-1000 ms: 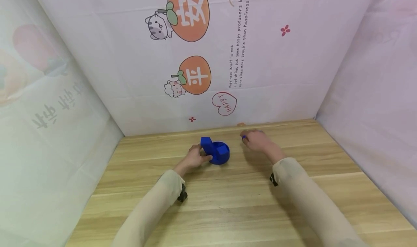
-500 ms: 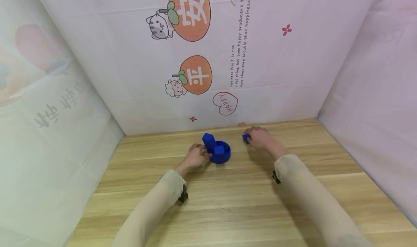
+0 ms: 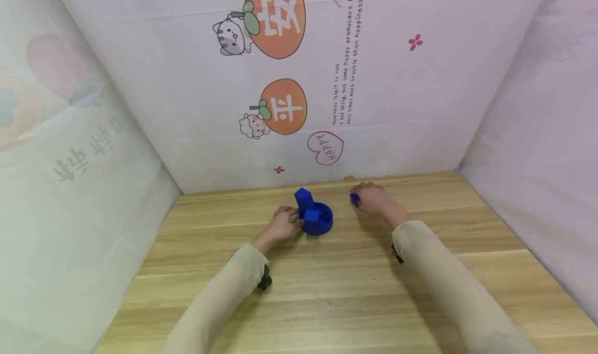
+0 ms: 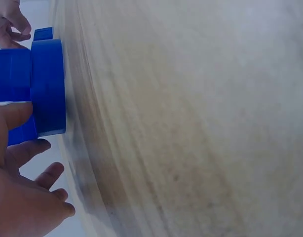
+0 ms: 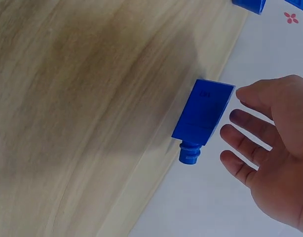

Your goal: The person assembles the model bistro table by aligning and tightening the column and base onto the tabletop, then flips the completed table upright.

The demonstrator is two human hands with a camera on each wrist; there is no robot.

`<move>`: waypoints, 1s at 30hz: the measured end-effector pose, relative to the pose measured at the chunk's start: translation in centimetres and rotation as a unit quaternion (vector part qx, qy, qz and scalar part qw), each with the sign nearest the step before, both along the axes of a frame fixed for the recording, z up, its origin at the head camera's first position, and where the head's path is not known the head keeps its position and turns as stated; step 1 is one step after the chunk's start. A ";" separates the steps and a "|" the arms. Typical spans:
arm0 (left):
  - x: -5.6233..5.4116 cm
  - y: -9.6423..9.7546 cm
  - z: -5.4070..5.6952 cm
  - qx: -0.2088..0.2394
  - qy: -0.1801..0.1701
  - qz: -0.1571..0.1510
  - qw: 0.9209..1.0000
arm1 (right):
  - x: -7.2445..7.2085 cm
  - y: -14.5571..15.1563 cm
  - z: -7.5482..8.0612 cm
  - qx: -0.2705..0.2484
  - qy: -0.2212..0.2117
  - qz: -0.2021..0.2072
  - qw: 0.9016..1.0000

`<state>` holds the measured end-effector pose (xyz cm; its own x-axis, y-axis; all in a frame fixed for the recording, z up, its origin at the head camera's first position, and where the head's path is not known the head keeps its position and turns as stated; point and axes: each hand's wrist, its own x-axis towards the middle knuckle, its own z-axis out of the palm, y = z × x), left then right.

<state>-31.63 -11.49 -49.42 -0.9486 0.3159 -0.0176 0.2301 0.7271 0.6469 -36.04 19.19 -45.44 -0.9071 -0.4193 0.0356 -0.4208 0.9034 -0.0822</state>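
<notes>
A round blue base (image 3: pixel 323 224) with blocks in it stands at the back middle of the wooden table. A tall slanted blue block (image 3: pixel 304 200) rises at its back left, and a shorter blue block (image 3: pixel 311 217) sits in front. My left hand (image 3: pixel 283 226) grips the base's left side, thumb and forefinger against it in the left wrist view. To the right, my right hand (image 5: pixel 284 143) is beside a loose slanted blue block (image 5: pixel 205 111) with a ringed peg (image 5: pixel 189 153). Its fingers are spread, one tip close to the block's corner; contact is unclear.
The wooden table (image 3: pixel 327 297) extends towards me. A printed white cloth (image 3: pixel 392 110) hangs right behind the base, with more cloth along both sides. A dark wrist camera (image 3: pixel 264 278) is strapped at the left cuff.
The base has turned under my left hand: its tall block has moved right and the shorter one left and forward. More of the loose block shows at my right fingertips, and its angle has changed.
</notes>
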 end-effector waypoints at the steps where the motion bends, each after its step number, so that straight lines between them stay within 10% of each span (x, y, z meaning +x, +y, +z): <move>1: 0.0 0.0 0.0 -0.002 0.003 -0.003 1.000 | 0.0 0.0 0.0 0.001 0.001 0.002 1.000; 30: -0.4 -0.5 -0.7 0.016 0.073 0.008 0.997 | 0.7 -0.5 -0.1 0.072 0.006 -0.003 0.997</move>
<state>-32.01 -12.00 -50.12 -0.9450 0.2994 0.1316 0.3130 0.7110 0.6297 -35.32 18.67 -45.49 -0.9093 -0.4160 -0.0135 -0.4161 0.9078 0.0528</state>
